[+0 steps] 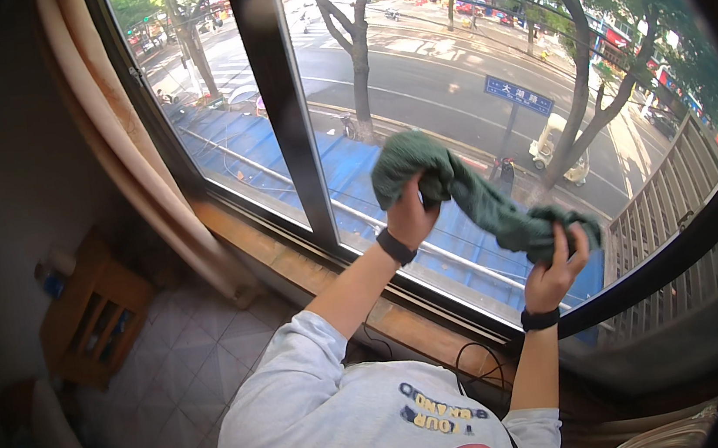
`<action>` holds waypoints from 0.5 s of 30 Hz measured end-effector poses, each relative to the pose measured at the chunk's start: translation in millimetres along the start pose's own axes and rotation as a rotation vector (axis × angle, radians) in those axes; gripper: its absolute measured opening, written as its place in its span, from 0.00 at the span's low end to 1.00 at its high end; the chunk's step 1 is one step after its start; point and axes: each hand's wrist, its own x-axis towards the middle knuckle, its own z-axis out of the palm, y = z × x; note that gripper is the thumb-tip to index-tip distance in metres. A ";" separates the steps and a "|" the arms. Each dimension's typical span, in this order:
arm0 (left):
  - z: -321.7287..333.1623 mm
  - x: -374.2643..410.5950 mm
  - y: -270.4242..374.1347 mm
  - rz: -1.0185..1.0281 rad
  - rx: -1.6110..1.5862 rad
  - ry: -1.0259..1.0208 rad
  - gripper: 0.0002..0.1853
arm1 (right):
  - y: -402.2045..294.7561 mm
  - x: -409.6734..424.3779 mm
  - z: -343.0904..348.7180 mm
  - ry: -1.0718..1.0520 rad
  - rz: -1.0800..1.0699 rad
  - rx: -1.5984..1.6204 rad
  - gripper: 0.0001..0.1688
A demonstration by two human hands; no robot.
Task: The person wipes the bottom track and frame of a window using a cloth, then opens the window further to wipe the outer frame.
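A dark green cloth (pixel 485 204), bunched at both ends and twisted in the middle, hangs between my two hands in front of the window. My left hand (pixel 415 213) grips the upper left bunch, its fingers partly covered by the fabric. Lower and to the right, my right hand (pixel 555 279) holds the other end, with two fingers showing against it. Each wrist wears a black band. Behind the cloth are the window's dark frame (pixel 277 101) and the street beyond. Whether glass stands directly behind my hands, I cannot tell.
Below my arms runs a brown windowsill (pixel 402 318) with a looped black cable (pixel 478 362). A beige curtain (pixel 120 137) hangs at left. On the tiled floor (pixel 197 365) stands a wooden cabinet (pixel 99 310). Outside lie a blue roof (pixel 247 163) and a slatted railing (pixel 655 199).
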 end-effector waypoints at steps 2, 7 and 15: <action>0.1 28.2 1.5 -0.008 -0.054 0.035 0.36 | 2.9 21.1 6.6 0.075 -0.002 -0.040 0.39; 6.0 33.9 -9.9 0.030 0.051 -0.030 0.36 | 18.3 12.6 21.5 -0.050 -0.005 -0.232 0.35; 5.1 -50.2 -34.6 -0.089 0.183 -0.256 0.29 | 39.4 -70.2 46.9 -0.111 -0.074 -0.284 0.28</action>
